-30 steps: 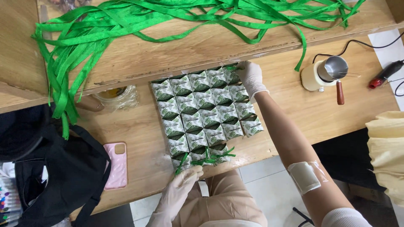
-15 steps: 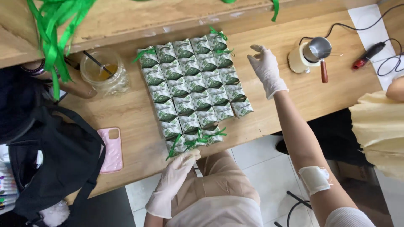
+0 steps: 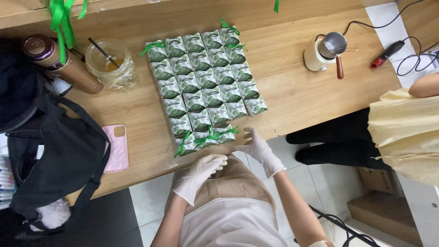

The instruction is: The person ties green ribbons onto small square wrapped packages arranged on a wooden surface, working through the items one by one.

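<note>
A person in white gloves stands at a wooden table bearing a block of green-and-white packets, laid edge to edge in neat rows. The left hand hovers just off the table's near edge, below the block's near-left corner, its fingers loosely curled and grasping nothing. The right hand rests at the block's near-right corner, fingers spread and flat, fingertips touching or nearly touching the last packet in the near row; it too grips nothing. Green ribbon ties lie across the packets of the near row, and more ribbon ends show on the block's far corners.

Left of the block stands a clear plastic cup holding amber liquid and a dark stick, with a brown flask just beyond it. A pink phone lies on the table nearer the edge, left of the block, beside a black bag. Green ribbons hang from the shelf above the flask. To the right of the block, well apart from it, sits a cream pot with a metal lid and wooden handle, a black cable trailing from it. Farther right, another person in a pale yellow garment stands by the table's end.
</note>
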